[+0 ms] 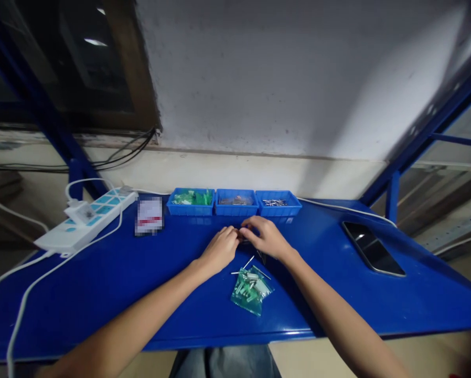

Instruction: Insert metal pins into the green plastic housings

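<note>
My left hand and my right hand meet over the middle of the table, fingers curled in. A small brownish piece shows between the fingertips, mostly covered; its kind is not clear. Just in front of my hands lies a clear green-tinted plastic bag with several white and metallic small parts in or on it. Thin metal pins lie loose at the bag's upper edge. Beneath my right hand a small dark pointed thing pokes out, partly hidden.
Along the back stand three blue bins: one with green bags, one with brownish pieces, one with metal pins. A white power strip with cables and a blurred card lie left; a phone lies right.
</note>
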`<action>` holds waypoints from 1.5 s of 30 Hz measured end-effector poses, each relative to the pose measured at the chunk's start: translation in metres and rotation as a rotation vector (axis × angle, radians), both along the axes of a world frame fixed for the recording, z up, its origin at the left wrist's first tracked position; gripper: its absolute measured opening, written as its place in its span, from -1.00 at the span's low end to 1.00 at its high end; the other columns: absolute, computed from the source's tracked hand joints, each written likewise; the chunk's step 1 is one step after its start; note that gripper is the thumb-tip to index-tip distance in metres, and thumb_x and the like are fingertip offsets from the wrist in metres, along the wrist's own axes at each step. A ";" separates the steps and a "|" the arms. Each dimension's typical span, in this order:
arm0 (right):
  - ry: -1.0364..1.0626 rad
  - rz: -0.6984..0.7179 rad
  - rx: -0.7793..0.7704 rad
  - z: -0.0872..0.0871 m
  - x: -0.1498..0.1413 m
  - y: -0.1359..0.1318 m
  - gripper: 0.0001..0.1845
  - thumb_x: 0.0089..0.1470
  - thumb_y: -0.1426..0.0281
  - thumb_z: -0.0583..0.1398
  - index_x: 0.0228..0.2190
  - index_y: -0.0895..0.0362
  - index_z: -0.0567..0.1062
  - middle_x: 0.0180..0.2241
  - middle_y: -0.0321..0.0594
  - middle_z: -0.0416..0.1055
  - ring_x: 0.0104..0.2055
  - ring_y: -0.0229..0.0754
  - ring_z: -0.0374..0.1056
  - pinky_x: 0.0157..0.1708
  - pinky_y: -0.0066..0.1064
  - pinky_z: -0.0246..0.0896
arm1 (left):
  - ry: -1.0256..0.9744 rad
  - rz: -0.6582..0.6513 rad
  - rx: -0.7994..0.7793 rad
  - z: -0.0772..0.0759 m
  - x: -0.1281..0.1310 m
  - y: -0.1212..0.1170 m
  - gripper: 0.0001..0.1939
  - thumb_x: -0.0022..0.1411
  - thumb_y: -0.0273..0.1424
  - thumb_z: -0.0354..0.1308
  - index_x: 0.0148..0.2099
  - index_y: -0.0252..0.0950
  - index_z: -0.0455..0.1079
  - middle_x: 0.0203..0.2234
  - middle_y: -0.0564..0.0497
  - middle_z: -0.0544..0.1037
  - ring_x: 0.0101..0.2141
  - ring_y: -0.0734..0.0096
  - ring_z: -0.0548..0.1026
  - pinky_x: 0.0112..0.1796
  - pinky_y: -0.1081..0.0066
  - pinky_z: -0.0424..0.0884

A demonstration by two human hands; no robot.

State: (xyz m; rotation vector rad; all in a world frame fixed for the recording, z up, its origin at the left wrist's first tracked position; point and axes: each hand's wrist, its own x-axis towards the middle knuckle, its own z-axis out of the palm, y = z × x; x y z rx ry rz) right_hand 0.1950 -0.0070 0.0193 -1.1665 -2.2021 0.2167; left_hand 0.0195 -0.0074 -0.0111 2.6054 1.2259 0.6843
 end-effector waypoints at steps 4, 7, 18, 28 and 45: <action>-0.040 0.066 0.002 -0.001 -0.006 -0.004 -0.84 0.10 0.33 0.14 -0.27 0.12 0.43 -0.41 -0.24 0.40 -0.35 -0.22 0.32 -0.31 -0.41 0.17 | -0.193 0.038 -0.008 -0.002 -0.005 0.008 -0.82 0.30 -0.49 -0.15 -0.27 -0.26 0.27 -0.37 -0.02 0.43 -0.29 0.32 0.39 -0.24 0.33 0.32; -0.057 0.061 0.011 -0.001 -0.002 -0.002 -0.90 0.08 0.42 0.15 -0.31 0.11 0.43 -0.43 -0.25 0.40 -0.34 -0.22 0.31 -0.31 -0.42 0.16 | -0.330 0.069 -0.052 -0.001 -0.006 0.008 -0.89 0.28 -0.47 -0.11 -0.19 -0.25 0.23 -0.43 0.02 0.43 -0.37 0.36 0.43 -0.31 0.37 0.33; -0.135 -0.022 -0.010 -0.001 -0.004 -0.002 -0.82 0.18 0.41 0.01 -0.40 0.11 0.38 -0.44 -0.22 0.39 -0.36 -0.21 0.30 -0.35 -0.43 0.11 | -0.370 0.087 0.006 0.004 -0.007 0.008 -0.91 0.27 -0.40 -0.03 -0.26 -0.25 0.29 -0.37 0.00 0.48 -0.31 0.34 0.44 -0.25 0.36 0.32; -0.042 0.021 -0.015 0.001 -0.003 -0.004 -0.92 0.15 0.42 0.05 -0.34 0.10 0.35 -0.40 -0.24 0.38 -0.37 -0.23 0.29 -0.36 -0.45 0.13 | -0.288 0.140 -0.007 0.009 -0.009 0.007 -0.77 0.31 -0.40 -0.09 -0.37 -0.26 0.32 -0.47 0.03 0.52 -0.37 0.35 0.48 -0.31 0.38 0.28; 0.020 0.033 0.144 0.005 -0.001 -0.005 -0.81 0.20 0.36 0.02 -0.39 0.12 0.39 -0.45 -0.23 0.36 -0.39 -0.23 0.28 -0.35 -0.44 0.15 | -0.263 0.149 -0.094 0.017 -0.008 0.001 -0.67 0.33 -0.25 -0.14 -0.41 -0.25 0.31 -0.59 0.08 0.45 -0.50 0.43 0.43 -0.44 0.47 0.19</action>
